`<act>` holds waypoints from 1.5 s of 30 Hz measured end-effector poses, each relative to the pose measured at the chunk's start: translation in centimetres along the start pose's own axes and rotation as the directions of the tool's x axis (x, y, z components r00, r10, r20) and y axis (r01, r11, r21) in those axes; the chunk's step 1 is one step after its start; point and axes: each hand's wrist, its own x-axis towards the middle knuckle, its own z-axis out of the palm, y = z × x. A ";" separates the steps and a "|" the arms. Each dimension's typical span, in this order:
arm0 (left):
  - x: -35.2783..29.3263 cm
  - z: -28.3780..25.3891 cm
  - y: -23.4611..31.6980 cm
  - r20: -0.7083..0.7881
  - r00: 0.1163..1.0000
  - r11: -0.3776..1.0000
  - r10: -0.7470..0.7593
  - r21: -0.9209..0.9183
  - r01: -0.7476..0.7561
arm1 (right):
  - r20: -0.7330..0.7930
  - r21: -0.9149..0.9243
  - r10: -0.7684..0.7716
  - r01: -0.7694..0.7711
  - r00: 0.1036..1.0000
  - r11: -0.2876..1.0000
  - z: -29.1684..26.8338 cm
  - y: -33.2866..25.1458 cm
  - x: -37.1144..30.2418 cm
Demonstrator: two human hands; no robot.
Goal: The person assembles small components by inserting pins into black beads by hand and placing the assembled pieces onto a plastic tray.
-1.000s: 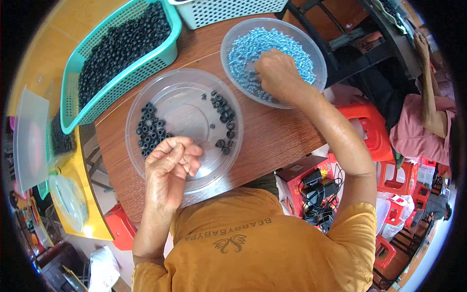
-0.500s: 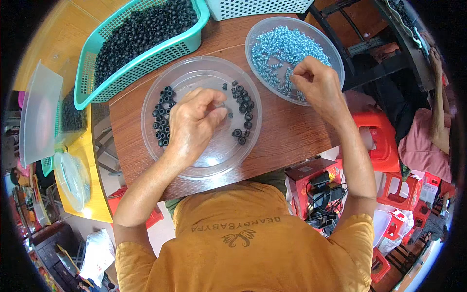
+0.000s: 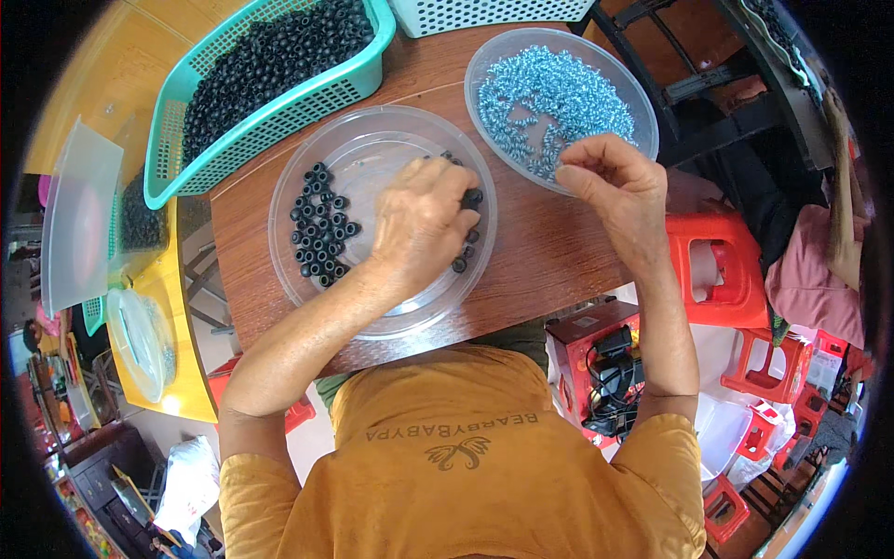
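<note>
My left hand hovers over a round clear plastic tray, above its right side. The thumb and forefinger are bent and apart, with a small black round part close to their tips. More small black parts, ring-like with a hole, lie in a cluster at the tray's left. My right hand is at the near right rim of a clear bowl, thumb and forefinger pinched together; what they hold is too small to make out. Shiny blue coil-shaped pieces fill much of the bowl.
A turquoise basket heaped with black parts stands at the back left of the brown table. Behind is a white perforated basket. A red stool and a red box with cables are at the right.
My left hand has shifted right in the tray, and its thumb and forefinger have parted. More black parts show at the tray's left. My right hand has moved slightly toward the bowl's near rim.
</note>
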 end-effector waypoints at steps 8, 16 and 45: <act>0.4 2.7 -0.4 -0.028 1.000 0.999 0.011 0.038 -0.010 | 0.020 0.172 0.064 -0.067 0.998 0.983 1.2 -0.3 -1.2; 1.0 1.8 -0.4 -0.109 0.988 0.994 0.110 0.040 -0.106 | 0.027 0.196 0.077 -0.080 0.997 0.977 2.4 -0.4 -1.6; -6.6 -4.4 -0.2 0.241 0.708 -0.048 -0.664 -0.958 0.281 | 0.045 0.037 -0.424 0.423 0.904 0.905 12.2 -2.8 -2.4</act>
